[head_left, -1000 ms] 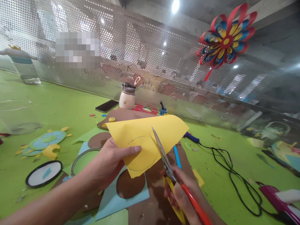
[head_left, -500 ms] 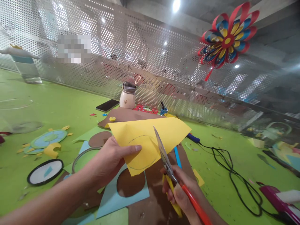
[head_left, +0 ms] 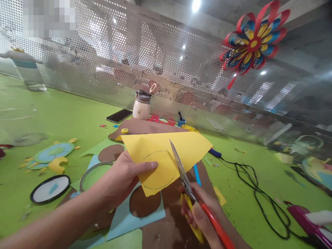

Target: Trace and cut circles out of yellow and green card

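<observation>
My left hand [head_left: 121, 178] grips a yellow paper sheet [head_left: 181, 147] above the green table, thumb lying on it beside a pencilled circle [head_left: 158, 169]. My right hand [head_left: 201, 214] holds scissors [head_left: 181, 171] with a red and a yellow handle. Their blades point up and away, cutting into the sheet's lower edge at the right side of the drawn circle.
Under the sheet lie brown paper [head_left: 171, 221] and a blue sheet with a round hole [head_left: 145, 205]. A paper turtle [head_left: 50, 154], a black ring [head_left: 49, 188], a phone [head_left: 118, 116], a cream bottle [head_left: 141, 105], a black cable [head_left: 259, 193] and a perforated metal wall [head_left: 129, 62] surround them.
The scissors and the yellow sheet have barely shifted; the blades sit slightly further into the paper along the circle.
</observation>
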